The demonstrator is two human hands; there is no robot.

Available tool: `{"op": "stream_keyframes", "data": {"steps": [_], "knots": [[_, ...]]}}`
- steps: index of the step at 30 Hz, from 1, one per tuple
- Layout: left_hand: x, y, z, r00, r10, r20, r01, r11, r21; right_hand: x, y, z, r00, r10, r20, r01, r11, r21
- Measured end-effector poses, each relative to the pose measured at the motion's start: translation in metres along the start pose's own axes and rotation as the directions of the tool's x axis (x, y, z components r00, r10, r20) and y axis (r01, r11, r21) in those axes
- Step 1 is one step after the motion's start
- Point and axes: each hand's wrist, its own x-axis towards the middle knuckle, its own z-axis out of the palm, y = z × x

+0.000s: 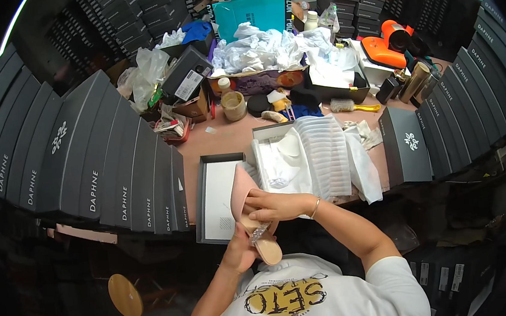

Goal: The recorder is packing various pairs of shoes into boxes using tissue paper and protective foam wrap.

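A pink pointed shoe [241, 186] with a beige insole and a clear, jewelled strap is held at the table's near edge, its toe pointing away from me. My left hand [238, 254] grips it from the left, beside the strap. From the right, my right hand [282, 206] lies over the shoe's opening; its fingertips are partly hidden inside. Under the toe is an open dark box part [207, 201] with a white inside. Just right of it stands an open shoe box [256, 135] with white tissue paper [290, 170] in it.
Stacked dark shoe boxes [92, 148] wall the left side, more [442, 114] the right. Ribbed white wrapping [323, 158] covers the table right of the open box. Farther back are a jar [234, 106], a yellow-handled brush [354, 106], crumpled paper [258, 49] and an orange tool [383, 52].
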Motion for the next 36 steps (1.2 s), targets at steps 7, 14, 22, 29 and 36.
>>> {"op": "stream_keyframes", "data": {"steps": [7,14,22,29,36], "knots": [[0.015,-0.003,0.002,0.997,0.01,-0.083,-0.009,1.0,0.017,-0.029,-0.021,0.029,0.968,-0.125,-0.218,0.077,0.974,-0.214],[-0.009,-0.037,0.003,0.996,0.028,-0.082,0.014,0.882,0.471,-0.013,0.018,0.066,0.873,-0.031,-0.487,-0.033,0.992,-0.122],[-0.014,0.003,-0.003,0.997,0.026,0.077,-0.057,0.904,0.423,0.01,0.001,0.081,0.84,-0.138,-0.524,-0.077,0.926,-0.368],[0.04,0.015,-0.002,0.95,0.136,-0.28,-0.08,0.976,0.204,0.007,-0.013,0.11,0.852,0.059,-0.519,-0.296,0.873,-0.387],[0.03,0.026,-0.008,0.949,0.15,-0.276,-0.097,0.976,0.197,0.025,-0.028,0.106,0.789,-0.016,-0.614,-0.158,0.961,-0.228]]}}
